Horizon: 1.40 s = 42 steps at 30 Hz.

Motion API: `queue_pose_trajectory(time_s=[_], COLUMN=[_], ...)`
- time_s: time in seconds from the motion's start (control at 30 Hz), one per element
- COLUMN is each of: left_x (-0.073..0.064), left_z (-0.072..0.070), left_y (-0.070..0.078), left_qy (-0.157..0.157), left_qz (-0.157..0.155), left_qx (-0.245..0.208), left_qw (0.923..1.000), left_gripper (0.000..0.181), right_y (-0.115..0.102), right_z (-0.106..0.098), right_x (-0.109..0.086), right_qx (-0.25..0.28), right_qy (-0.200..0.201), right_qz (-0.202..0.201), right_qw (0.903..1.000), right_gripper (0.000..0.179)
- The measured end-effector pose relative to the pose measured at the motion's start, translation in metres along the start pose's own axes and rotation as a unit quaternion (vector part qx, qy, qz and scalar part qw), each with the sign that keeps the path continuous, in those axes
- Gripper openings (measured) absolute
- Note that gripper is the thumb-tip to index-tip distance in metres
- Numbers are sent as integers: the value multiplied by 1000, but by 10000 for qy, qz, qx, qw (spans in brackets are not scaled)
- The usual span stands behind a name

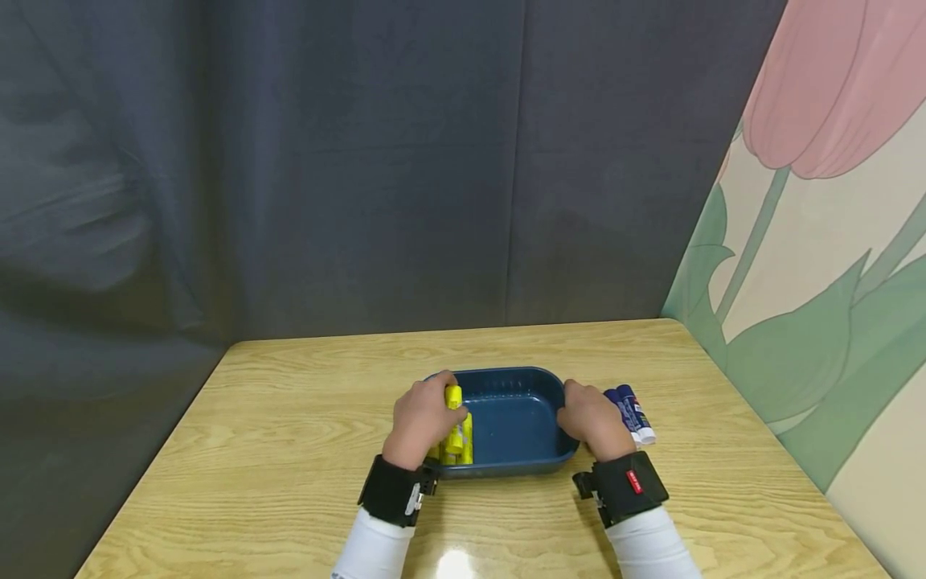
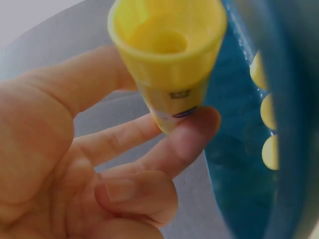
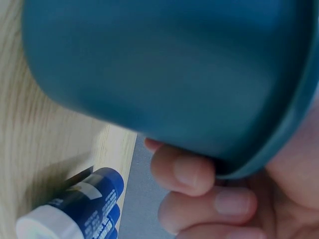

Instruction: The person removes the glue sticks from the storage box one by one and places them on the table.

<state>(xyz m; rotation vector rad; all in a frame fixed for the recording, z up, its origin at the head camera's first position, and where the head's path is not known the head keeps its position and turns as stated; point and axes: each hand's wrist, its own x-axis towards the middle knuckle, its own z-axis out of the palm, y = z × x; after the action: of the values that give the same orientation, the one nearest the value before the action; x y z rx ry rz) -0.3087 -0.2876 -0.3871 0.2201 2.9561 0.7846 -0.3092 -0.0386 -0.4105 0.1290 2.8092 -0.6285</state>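
Observation:
My left hand (image 1: 425, 414) pinches a yellow glue stick (image 2: 174, 69) between thumb and fingers, over the left end of a dark blue tray (image 1: 517, 466). Its hollow end faces the left wrist camera. Under it, more yellow glue sticks (image 1: 467, 438) lie side by side in the tray; the left wrist view shows the round ends of three of them (image 2: 269, 112). At the tray's right end, my right hand (image 1: 595, 420) grips the rim, fingers curled beneath it in the right wrist view, where the tray's outer wall (image 3: 164, 74) fills much of the frame.
Dark blue glue sticks with white ends (image 1: 635, 414) lie together on the wooden table (image 1: 289, 450), just right of my right hand. A dark cloth (image 1: 376, 177) hangs behind the table, and a wall with painted flowers (image 1: 817, 322) stands along the right side.

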Motion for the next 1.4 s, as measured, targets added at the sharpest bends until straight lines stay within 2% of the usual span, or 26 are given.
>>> queue_pose_trajectory(time_s=[0.57,0.77,1.17,1.4], left_x=[-6,-6,0,4], left_z=[-27,-36,-37,-34], left_y=[-27,-34,-37,-40], left_qy=[125,151,138,34], left_qz=[-482,-740,-875,-942], left_qx=[-165,-221,-216,-193], left_qw=[9986,9969,9958,9954], left_gripper=[47,44,45,45], right_y=[-10,-8,10,16], right_z=[3,2,-5,-6], right_x=[7,8,3,4], right_qx=[-117,-58,-9,30], right_qy=[-68,-84,-62,-84], right_qz=[-146,-213,-342,-240], right_qw=[9998,9997,9994,9997], right_gripper=[43,42,43,45])
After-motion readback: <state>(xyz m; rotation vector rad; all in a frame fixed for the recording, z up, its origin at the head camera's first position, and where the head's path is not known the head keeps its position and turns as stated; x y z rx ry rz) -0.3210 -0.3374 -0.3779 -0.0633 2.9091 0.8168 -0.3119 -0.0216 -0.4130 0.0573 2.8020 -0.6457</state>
